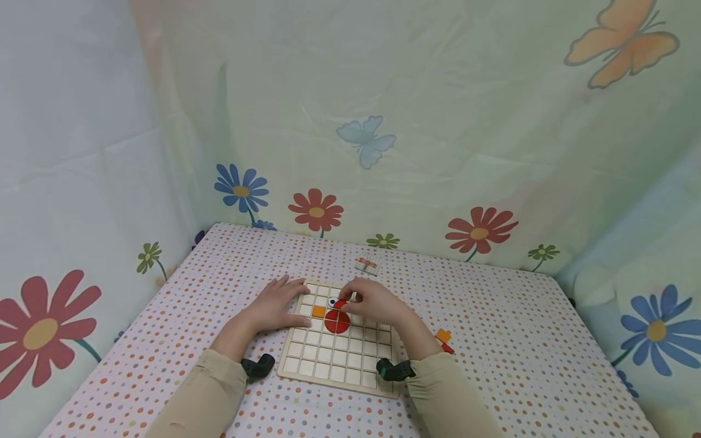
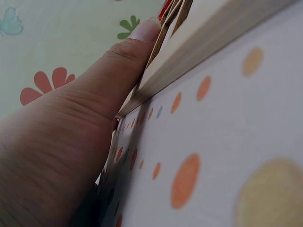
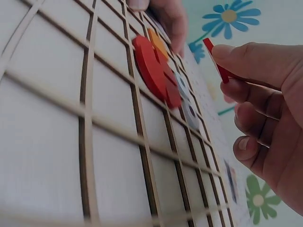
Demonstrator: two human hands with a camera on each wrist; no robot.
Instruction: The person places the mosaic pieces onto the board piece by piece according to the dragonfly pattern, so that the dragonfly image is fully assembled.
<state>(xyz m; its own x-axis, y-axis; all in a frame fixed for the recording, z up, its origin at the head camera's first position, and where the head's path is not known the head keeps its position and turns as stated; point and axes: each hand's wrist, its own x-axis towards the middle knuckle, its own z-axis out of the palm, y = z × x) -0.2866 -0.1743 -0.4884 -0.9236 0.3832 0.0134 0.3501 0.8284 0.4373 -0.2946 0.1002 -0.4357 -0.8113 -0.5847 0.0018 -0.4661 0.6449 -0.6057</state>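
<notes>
A wooden grid board (image 1: 323, 370) lies on the table in front of me. My left hand (image 1: 272, 308) rests on its left edge, with the thumb (image 2: 106, 71) over the rim and fingers extended. Above the board my right hand (image 1: 375, 302) pinches a thin red piece (image 3: 218, 64) between thumb and fingertip. Below it, red pieces (image 3: 150, 68) sit in the grid, together forming a rounded shape. Beside them are an orange square tile (image 1: 318, 311) and white pieces with eye dots (image 3: 190, 113), one partly hidden by the right hand in the head view.
A small card with a grid picture (image 1: 368, 263) lies beyond the board. Several loose orange and red pieces (image 1: 444, 336) are on the dotted tablecloth (image 1: 509, 340) next to the right forearm. A flowered curtain (image 1: 416, 194) stands behind and at both sides.
</notes>
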